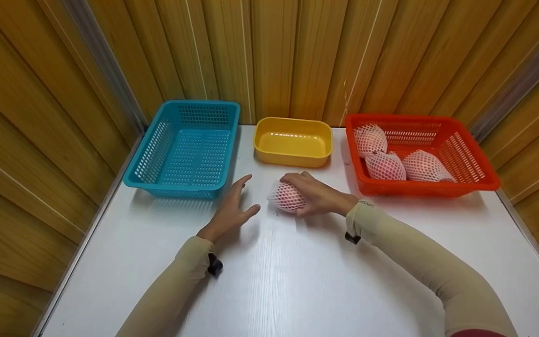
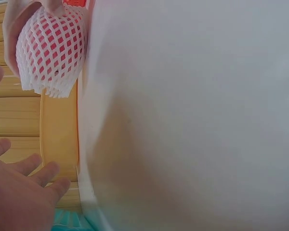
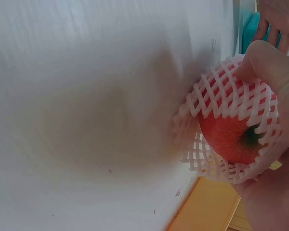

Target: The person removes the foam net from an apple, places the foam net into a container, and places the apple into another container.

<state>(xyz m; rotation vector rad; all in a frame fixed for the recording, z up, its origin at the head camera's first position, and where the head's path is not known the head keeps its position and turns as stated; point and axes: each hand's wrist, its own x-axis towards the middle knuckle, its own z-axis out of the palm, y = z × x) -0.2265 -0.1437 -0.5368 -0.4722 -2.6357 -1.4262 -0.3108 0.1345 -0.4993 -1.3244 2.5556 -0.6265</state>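
My right hand grips an apple in a white foam net over the middle of the table. In the right wrist view, the red apple shows through the net's open end, its stem hollow dark green. Thumb and fingers curl round the net from opposite sides. To the left of it, my left hand is held with fingers extended and thumb spread, apart from the apple. The left wrist view shows that left hand with nothing in it, and the netted apple beyond.
A blue-green basket stands at the back left, with nothing in it. Behind the hands is a bare yellow tub. The red basket at the right holds three netted fruits. Wooden panelling walls the table's back and sides.
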